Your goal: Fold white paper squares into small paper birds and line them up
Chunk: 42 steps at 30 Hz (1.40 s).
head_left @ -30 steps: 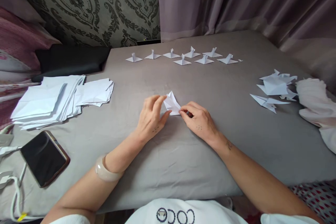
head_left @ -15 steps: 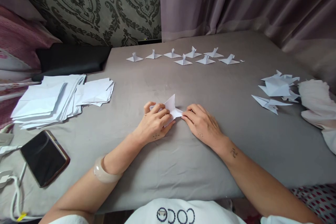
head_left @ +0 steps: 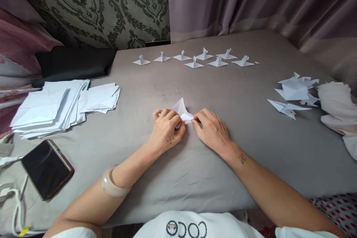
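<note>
Between my hands is a white folded paper piece (head_left: pixel 182 108) with a pointed flap standing up and a narrow strip toward the right. My left hand (head_left: pixel 168 126) is closed on its left and near side, with thumb and fingertips pinching the lower edge; the fingers cover part of the folds. At the right end, the thumb and fingertips of my right hand (head_left: pixel 210 128) pinch the tip of the paper. Both hands rest low over the grey cloth (head_left: pixel 145 96).
Several folded paper figures (head_left: pixel 193 62) stand in rows at the back. More folded paper pieces (head_left: pixel 295 87) lie at right beside a pale cloth bundle (head_left: pixel 336 104). At left are paper stacks (head_left: pixel 99 98), a phone (head_left: pixel 47 169), white cables (head_left: pixel 18 208) and a black flat case (head_left: pixel 78 61).
My left thumb has drawn in closer to the fingers, pinching the paper's near edge. The paper has tilted and shifted slightly, and my right hand has moved a little to the left.
</note>
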Available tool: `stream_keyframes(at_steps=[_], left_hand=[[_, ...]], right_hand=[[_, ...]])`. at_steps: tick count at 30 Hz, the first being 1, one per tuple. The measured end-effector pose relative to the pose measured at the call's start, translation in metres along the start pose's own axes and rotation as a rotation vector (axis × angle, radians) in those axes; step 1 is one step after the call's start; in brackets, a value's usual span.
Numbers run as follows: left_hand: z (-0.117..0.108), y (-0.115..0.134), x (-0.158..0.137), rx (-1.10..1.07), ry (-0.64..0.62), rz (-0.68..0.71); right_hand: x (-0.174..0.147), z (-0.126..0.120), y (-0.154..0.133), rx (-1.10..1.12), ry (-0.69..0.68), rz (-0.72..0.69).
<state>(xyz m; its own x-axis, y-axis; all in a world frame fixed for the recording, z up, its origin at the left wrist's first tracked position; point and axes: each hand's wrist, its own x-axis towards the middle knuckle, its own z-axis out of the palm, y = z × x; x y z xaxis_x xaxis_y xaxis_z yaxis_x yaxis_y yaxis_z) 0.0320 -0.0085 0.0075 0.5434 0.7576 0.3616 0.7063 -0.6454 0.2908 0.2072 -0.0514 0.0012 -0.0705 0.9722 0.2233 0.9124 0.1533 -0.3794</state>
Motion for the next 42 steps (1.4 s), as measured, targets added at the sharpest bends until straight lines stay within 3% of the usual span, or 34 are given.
stream_keyframes(at_steps=[7,11,15,21,28,42], left_hand=[[-0.002,-0.008,-0.002,-0.090,-0.085,-0.012],[-0.006,-0.015,-0.003,-0.134,-0.114,0.034],[-0.006,-0.016,-0.002,-0.069,-0.027,0.116],[-0.002,-0.017,-0.005,0.122,0.196,0.086],[0.000,-0.018,-0.006,0.051,0.021,0.317],[-0.005,-0.019,-0.007,0.033,-0.142,0.385]], right_hand=[[-0.002,-0.001,-0.003,0.065,-0.037,-0.224],[-0.007,-0.002,-0.003,0.090,-0.059,-0.235],[-0.008,-0.005,-0.005,0.061,-0.093,-0.218],[-0.008,-0.009,-0.007,-0.029,-0.148,-0.218],[-0.008,-0.013,-0.006,0.003,-0.196,-0.216],[-0.008,-0.038,0.023,0.177,-0.271,-0.194]])
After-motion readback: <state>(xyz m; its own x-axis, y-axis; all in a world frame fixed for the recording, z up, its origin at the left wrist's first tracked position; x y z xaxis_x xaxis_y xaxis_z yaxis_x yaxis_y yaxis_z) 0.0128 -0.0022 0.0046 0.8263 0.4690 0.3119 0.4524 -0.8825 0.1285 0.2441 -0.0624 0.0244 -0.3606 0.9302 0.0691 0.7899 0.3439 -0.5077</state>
